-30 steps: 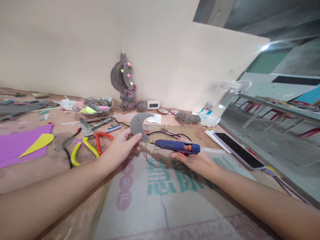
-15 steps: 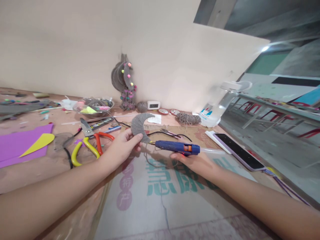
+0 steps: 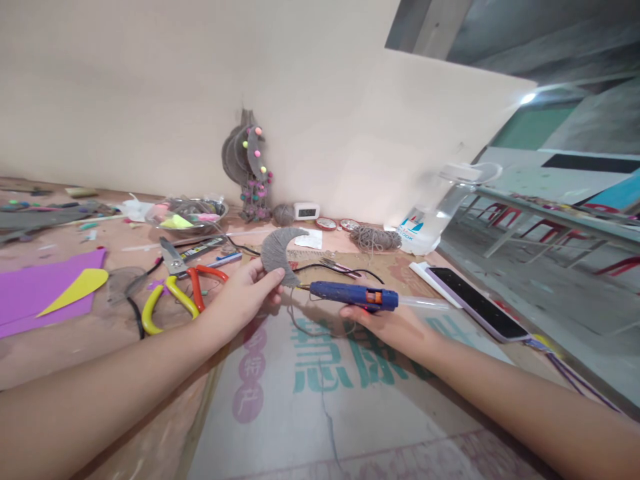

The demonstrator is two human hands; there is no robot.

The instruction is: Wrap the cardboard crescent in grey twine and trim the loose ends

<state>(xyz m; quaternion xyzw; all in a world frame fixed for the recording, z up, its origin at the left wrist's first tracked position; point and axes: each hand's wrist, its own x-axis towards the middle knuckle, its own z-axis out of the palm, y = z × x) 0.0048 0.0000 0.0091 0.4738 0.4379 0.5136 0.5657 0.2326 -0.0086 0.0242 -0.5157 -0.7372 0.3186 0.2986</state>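
Pinching the grey, yarn-wrapped crescent near its lower tip, the left hand holds it above the printed cardboard sheet. Fingers of the right hand grip the blue plastic glue gun, its metal nozzle at that tip, contact uncertain. Wrapping looks nearly complete: yarn covers most of the crescent, while a loose grey strand hanging below seems not yet fastened.

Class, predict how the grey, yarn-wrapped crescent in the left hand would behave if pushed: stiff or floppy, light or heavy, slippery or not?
The grey, yarn-wrapped crescent is probably fairly stiff: its upper tip juts out without drooping. It seems light, since the left hand pinches only its lower part. Its ridged yarn surface likely resists slipping.
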